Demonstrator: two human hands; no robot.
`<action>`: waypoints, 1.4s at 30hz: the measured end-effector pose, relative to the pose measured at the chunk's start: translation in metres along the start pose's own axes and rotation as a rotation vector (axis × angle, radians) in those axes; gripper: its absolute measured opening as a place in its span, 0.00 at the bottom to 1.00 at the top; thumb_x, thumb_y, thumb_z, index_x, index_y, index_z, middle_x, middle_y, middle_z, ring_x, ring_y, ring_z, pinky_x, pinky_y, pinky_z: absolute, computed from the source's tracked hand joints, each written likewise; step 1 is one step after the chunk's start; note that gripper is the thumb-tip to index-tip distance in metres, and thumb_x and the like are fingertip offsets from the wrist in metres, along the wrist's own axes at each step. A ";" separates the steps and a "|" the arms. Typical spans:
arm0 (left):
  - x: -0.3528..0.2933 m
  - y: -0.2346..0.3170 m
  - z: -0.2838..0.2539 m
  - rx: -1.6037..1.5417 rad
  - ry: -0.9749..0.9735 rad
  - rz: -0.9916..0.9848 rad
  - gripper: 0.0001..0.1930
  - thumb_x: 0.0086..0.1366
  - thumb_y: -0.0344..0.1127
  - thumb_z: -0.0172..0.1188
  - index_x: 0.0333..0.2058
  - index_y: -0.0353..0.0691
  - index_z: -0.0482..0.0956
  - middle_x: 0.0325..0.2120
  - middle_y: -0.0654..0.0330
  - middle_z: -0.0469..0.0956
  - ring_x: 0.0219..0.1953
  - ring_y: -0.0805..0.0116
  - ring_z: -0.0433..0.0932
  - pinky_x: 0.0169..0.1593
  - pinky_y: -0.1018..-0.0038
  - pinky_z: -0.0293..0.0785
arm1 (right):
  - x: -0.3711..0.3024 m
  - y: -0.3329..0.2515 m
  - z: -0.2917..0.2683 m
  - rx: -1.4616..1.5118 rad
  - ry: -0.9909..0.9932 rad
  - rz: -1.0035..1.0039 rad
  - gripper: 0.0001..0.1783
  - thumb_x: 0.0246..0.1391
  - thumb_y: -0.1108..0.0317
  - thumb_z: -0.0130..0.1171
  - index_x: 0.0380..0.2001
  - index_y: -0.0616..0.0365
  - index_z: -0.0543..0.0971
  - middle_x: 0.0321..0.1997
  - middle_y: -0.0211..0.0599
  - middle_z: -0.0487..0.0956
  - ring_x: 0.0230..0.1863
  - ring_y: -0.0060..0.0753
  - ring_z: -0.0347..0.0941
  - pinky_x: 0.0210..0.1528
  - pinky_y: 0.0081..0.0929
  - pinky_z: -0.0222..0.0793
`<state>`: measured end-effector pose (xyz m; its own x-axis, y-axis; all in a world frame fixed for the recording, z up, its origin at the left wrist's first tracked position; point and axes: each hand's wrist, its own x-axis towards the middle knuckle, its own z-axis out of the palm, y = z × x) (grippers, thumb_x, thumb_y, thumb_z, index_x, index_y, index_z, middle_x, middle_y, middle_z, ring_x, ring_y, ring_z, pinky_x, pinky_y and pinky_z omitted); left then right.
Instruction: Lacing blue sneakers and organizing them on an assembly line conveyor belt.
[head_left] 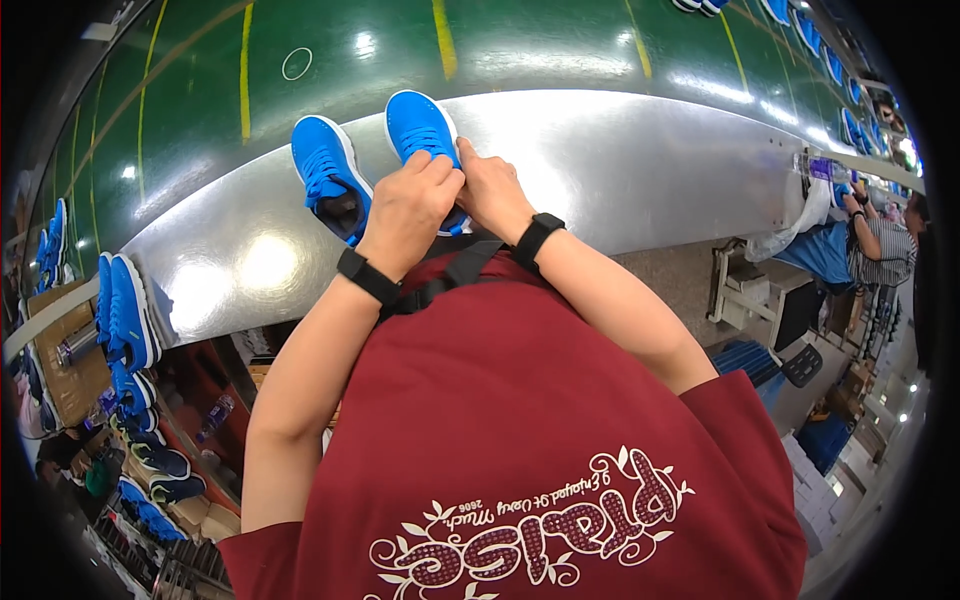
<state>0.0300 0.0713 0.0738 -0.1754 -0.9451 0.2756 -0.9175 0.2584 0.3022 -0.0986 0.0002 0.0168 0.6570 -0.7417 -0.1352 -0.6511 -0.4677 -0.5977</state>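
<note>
Two blue sneakers with white soles stand side by side on the metal work surface, toes pointing away from me. My left hand [410, 205] is curled, its bent fingers at the laces and opening of the right-hand sneaker [415, 125]; its fingertips are hidden. My right hand [492, 188] grips the same sneaker along its right side, the index finger lying along the sole edge. Both hands cover most of that sneaker's heel half. The left-hand sneaker [322, 160], laced and with its dark inside showing, sits just left of my left hand, apart from my fingers.
Beyond the metal surface [620, 180] runs a green belt [340, 70] with yellow lines. More blue sneakers [130, 310] stand at its left end, near a cardboard box [75, 370]. At the far right a person in a striped top [880, 250] works beside the line.
</note>
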 end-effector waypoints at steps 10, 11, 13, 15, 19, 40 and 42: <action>-0.089 -0.030 -0.041 -0.016 0.358 -0.581 0.21 0.55 0.30 0.66 0.49 0.38 0.75 0.43 0.55 0.76 0.45 0.60 0.74 0.46 0.68 0.71 | -0.004 -0.009 -0.008 0.024 -0.029 0.094 0.40 0.47 0.49 0.65 0.53 0.69 0.66 0.27 0.55 0.79 0.32 0.57 0.77 0.38 0.44 0.71; -0.091 -0.038 -0.035 -0.089 0.350 -0.611 0.23 0.55 0.33 0.66 0.51 0.39 0.74 0.44 0.53 0.74 0.47 0.57 0.72 0.50 0.66 0.69 | -0.003 -0.008 -0.008 0.045 -0.031 0.095 0.38 0.47 0.50 0.64 0.52 0.69 0.67 0.28 0.56 0.79 0.33 0.56 0.77 0.39 0.43 0.71; -0.089 -0.045 -0.026 -0.223 0.348 -0.636 0.27 0.55 0.36 0.66 0.54 0.41 0.71 0.45 0.51 0.72 0.49 0.53 0.71 0.53 0.65 0.67 | -0.003 -0.008 -0.008 0.033 -0.035 0.096 0.38 0.47 0.50 0.64 0.52 0.69 0.67 0.27 0.55 0.79 0.33 0.56 0.77 0.38 0.43 0.71; -0.088 -0.050 -0.012 -0.224 0.354 -0.646 0.26 0.54 0.33 0.66 0.52 0.41 0.72 0.45 0.51 0.72 0.48 0.54 0.72 0.52 0.65 0.68 | -0.005 -0.013 -0.011 0.025 -0.026 0.124 0.37 0.48 0.51 0.64 0.52 0.69 0.67 0.26 0.55 0.79 0.32 0.56 0.77 0.38 0.43 0.71; -0.093 -0.058 -0.005 -0.221 0.374 -0.672 0.25 0.52 0.29 0.65 0.50 0.41 0.73 0.44 0.52 0.73 0.46 0.54 0.72 0.50 0.64 0.70 | -0.006 -0.021 -0.022 0.075 -0.037 0.254 0.37 0.48 0.52 0.64 0.52 0.70 0.67 0.30 0.57 0.79 0.35 0.56 0.78 0.41 0.43 0.71; -0.085 -0.059 -0.029 0.020 0.187 -0.221 0.16 0.46 0.23 0.60 0.38 0.39 0.80 0.36 0.61 0.78 0.37 0.65 0.78 0.38 0.72 0.76 | 0.036 -0.096 0.032 -0.001 -0.152 -0.109 0.28 0.46 0.70 0.61 0.51 0.71 0.66 0.30 0.58 0.78 0.35 0.58 0.76 0.38 0.49 0.70; -0.093 -0.052 -0.031 -0.106 0.262 -0.316 0.16 0.51 0.23 0.61 0.42 0.40 0.80 0.38 0.58 0.78 0.37 0.62 0.79 0.40 0.71 0.77 | 0.032 -0.094 0.036 0.029 -0.119 -0.131 0.27 0.47 0.71 0.60 0.50 0.69 0.66 0.30 0.58 0.78 0.34 0.60 0.76 0.36 0.49 0.70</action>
<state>0.1053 0.1522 0.0612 0.2178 -0.9020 0.3729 -0.8677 -0.0039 0.4971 -0.0020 0.0377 0.0404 0.7769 -0.6124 -0.1461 -0.5468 -0.5413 -0.6388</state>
